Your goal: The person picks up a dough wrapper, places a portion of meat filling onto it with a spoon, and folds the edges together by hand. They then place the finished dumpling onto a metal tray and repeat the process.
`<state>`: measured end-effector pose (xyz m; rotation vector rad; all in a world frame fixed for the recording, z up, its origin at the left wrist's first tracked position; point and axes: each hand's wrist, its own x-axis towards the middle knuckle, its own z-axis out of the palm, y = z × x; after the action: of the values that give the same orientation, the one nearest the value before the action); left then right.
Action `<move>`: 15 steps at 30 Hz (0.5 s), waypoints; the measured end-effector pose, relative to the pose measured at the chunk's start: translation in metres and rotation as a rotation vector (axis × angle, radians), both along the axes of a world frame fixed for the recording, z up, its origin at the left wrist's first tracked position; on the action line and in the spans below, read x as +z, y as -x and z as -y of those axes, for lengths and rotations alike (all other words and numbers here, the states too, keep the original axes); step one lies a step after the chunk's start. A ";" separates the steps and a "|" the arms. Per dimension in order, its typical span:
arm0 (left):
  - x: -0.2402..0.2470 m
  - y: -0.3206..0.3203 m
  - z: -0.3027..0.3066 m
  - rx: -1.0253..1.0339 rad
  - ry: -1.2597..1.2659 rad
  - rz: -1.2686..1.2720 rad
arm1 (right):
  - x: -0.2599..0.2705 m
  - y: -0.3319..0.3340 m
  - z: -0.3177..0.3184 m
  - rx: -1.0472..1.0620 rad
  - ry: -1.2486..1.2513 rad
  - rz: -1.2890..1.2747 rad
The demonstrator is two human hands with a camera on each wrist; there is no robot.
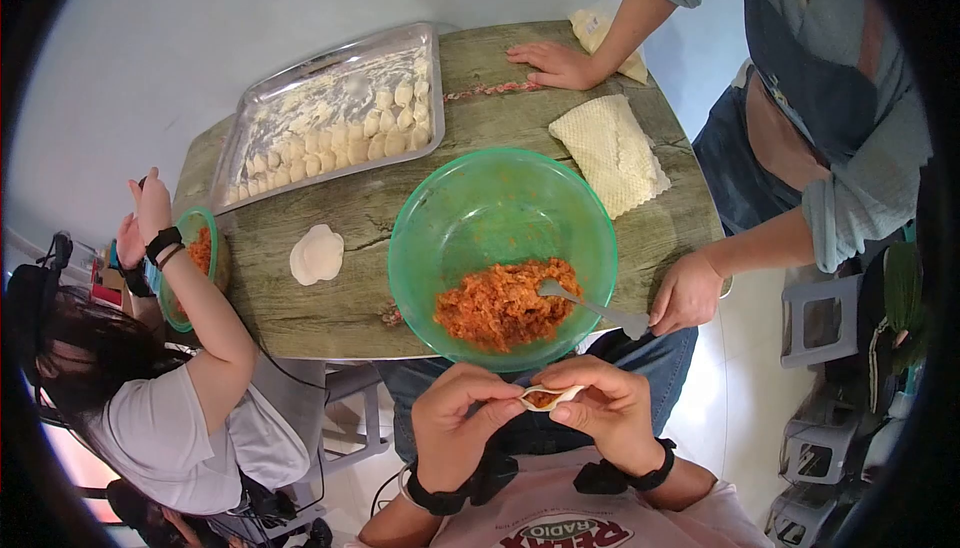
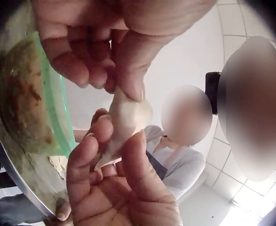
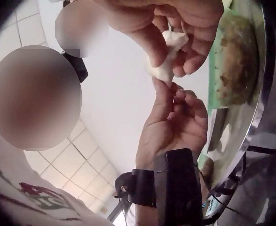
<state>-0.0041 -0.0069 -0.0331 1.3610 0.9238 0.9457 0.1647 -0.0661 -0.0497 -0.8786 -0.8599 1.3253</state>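
Just over the near edge of the table, both hands hold a dumpling (image 1: 567,398) with orange-brown filling showing in its opening. My left hand (image 1: 455,428) pinches one end between thumb and fingertips. The other end is in the grip of my right hand (image 1: 612,410), its thumb pressed on the wrapper. In the left wrist view the pale dough (image 2: 128,115) stretches between the two sets of fingers. Right in front of the hands stands a green bowl (image 1: 420,218) holding orange filling (image 1: 500,308), with a spoon (image 1: 590,306) resting in it.
A metal tray (image 1: 290,78) of floured dough pieces lies at the far left. Round wrappers (image 1: 317,255) lie left of the bowl; a folded cream cloth (image 1: 610,153) lies right of it. One person sits left by a smaller green bowl (image 1: 175,308); another stands right, hands at the table.
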 end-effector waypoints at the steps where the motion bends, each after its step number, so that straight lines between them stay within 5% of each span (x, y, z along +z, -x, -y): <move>1: -0.001 0.001 0.000 -0.015 -0.028 -0.022 | 0.000 0.000 0.000 0.001 0.001 0.004; 15: 0.005 -0.009 0.000 0.038 -0.136 -0.071 | 0.000 0.000 0.002 -0.077 -0.020 0.065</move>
<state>0.0052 -0.0072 -0.0284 1.5045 0.9565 1.0094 0.1647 -0.0681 -0.0493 -0.9344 -0.8793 1.2255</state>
